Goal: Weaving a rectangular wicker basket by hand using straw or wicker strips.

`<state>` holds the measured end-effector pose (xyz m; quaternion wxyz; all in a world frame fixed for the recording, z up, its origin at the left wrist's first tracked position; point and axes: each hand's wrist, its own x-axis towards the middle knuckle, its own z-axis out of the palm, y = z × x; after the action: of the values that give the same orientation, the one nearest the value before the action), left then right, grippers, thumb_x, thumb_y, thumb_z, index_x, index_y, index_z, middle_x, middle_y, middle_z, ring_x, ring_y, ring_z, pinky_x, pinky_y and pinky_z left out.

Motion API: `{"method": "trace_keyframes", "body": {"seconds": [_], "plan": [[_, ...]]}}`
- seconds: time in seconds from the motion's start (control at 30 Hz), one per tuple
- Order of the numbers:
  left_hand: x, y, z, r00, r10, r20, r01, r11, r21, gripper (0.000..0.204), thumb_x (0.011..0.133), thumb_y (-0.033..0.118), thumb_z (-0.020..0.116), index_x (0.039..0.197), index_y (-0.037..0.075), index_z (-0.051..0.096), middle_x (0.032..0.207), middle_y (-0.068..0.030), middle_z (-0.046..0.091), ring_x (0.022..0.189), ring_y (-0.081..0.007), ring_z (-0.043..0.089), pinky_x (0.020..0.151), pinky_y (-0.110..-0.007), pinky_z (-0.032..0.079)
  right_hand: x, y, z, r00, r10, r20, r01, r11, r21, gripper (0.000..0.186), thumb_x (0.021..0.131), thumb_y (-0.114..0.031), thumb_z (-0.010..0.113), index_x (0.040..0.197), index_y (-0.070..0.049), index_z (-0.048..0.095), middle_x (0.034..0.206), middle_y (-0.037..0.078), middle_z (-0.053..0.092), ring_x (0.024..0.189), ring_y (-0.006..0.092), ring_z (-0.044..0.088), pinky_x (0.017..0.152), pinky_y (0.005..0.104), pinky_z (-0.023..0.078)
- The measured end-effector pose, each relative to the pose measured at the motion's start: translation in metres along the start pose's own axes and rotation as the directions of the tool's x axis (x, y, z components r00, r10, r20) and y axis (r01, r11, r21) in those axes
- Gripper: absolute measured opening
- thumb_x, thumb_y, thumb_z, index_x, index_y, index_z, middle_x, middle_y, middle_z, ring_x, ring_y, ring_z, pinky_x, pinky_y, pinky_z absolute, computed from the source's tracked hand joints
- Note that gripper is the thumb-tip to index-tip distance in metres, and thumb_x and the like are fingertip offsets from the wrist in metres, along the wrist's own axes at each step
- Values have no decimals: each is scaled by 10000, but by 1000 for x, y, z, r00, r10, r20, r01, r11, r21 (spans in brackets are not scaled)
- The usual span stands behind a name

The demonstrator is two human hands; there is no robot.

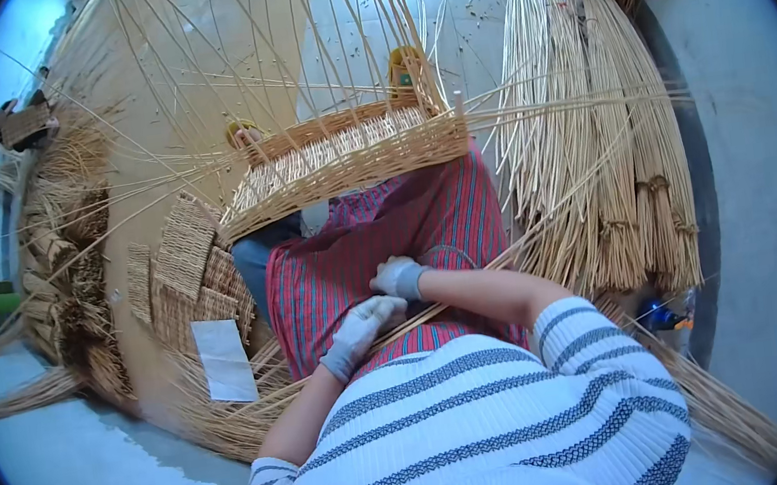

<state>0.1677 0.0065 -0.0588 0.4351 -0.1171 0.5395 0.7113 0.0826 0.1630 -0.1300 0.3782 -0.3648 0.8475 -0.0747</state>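
A half-woven wicker basket (340, 157) lies tilted across my knees, its long uprights reaching away from me. My left hand (365, 327), in a pale glove, is closed low over my lap, with its fingers pointing toward the right hand. Thin wicker rods (430, 313) cross the lap beside it and run under my right forearm. Just above, my right hand (397, 278), also gloved, is closed in a loose fist on the red striped cloth (316, 279). Whatever either hand grips is hidden. A thin dark curved strand (447, 248) shows by the right hand.
Bundles of long pale rods (586, 124) lie to the right. Woven panels (184, 251) and a white sheet (225, 360) lie left, before darker stacked bundles (75, 269). Loose rods stick out from both basket ends. A blue tool (658, 315) sits near the right bundles.
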Motion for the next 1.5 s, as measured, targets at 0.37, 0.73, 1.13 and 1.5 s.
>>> {"method": "trace_keyframes", "body": {"seconds": [0.37, 0.73, 1.13, 1.5], "plan": [[30, 35, -20, 889, 367, -275, -425, 885, -191, 297, 1044, 300, 537, 1227, 67, 517, 1062, -112, 659, 865, -210, 697, 745, -372, 613, -47, -9, -72, 736, 153, -660, 410, 674, 614, 412, 787, -100, 765, 1160, -64, 595, 991, 72, 633, 908, 172, 625, 823, 328, 525], [26, 68, -50, 969, 244, -33, -243, 969, 41, 229, 950, 252, 695, 960, 60, 573, 832, -69, 655, 690, -201, 691, 596, -349, 593, -85, -14, -110, 813, -110, -571, 92, 994, -61, 189, 828, -117, 610, 1012, -156, 619, 949, 104, 667, 925, 341, 643, 804, 470, 538], [13, 191, -322, 288, 753, -591, -348, 658, 668, 272, 971, 112, 639, 1240, 134, 664, 897, -44, 681, 697, -121, 623, 641, -310, 544, -180, 230, -221, 522, 221, -824, -480, 875, -69, 242, 857, -326, 728, 819, -100, 648, 781, 129, 625, 806, 346, 605, 749, 461, 468], [38, 169, -325, 319, 691, -648, -561, 689, 459, 221, 939, 109, 700, 1149, 46, 728, 1065, -34, 731, 850, -97, 668, 715, -216, 569, -178, 225, -218, 537, 555, -635, -619, 771, 151, 500, 899, -585, 614, 1025, -108, 696, 1001, 136, 692, 1003, 327, 647, 865, 439, 508]]}}
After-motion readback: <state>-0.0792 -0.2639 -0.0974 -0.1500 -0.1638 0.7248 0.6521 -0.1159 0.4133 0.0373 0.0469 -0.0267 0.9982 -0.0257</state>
